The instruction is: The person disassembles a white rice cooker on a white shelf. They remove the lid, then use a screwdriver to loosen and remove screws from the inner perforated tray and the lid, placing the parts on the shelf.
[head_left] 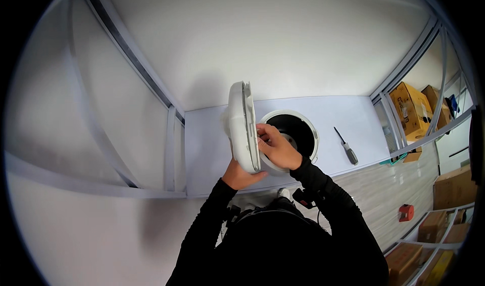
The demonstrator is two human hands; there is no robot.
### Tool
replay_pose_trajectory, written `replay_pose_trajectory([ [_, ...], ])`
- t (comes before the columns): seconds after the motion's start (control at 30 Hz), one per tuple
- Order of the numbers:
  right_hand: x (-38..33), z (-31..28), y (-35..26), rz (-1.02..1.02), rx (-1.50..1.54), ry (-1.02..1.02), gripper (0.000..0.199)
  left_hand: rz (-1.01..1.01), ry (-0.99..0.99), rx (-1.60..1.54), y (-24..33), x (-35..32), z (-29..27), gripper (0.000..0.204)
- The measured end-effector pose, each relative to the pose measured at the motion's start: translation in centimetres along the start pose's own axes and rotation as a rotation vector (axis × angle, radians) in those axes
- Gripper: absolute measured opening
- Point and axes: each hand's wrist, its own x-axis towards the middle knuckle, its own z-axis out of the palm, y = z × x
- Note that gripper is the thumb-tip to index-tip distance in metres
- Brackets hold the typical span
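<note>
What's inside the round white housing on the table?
The round white housing shows a dark interior with a pale part near the right hand; hand and white cover hide the rest.

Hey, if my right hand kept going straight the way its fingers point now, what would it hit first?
Probably the white round cover. The right hand points left with its fingertips already at the cover's inner face, which the left hand holds on edge from below. Depth is hard to judge here.

Bright, even light, soft shadows on white walls, strong fisheye bending, dark vignetted rim.
</note>
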Motion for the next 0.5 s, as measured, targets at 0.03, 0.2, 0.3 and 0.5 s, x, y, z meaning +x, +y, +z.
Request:
replay_pose_trajectory([
  [0.03,0.1,0.1,0.0,0.004,0.021,0.008,0.06,-0.044,0.086,0.006,0.4,0.3,0.8,0.086],
  [0.2,-0.3,0.2,-2.3,0.069,0.068,-0.033,0.059,-0.137,0.347,-0.059,1.1,1.3,2.8,0.056],
  [0.3,-0.9,-0.3,-3.2,0.054,0.001,-0.102,0.061,-0.146,0.367,-0.017,-0.6,1.0,3.1,0.053],
  [0.5,-2.2,-0.6,-3.3,0.061,-0.125,-0.124,0.071,-0.048,0.497,-0.027,-2.1,1.8,2.9,0.039],
])
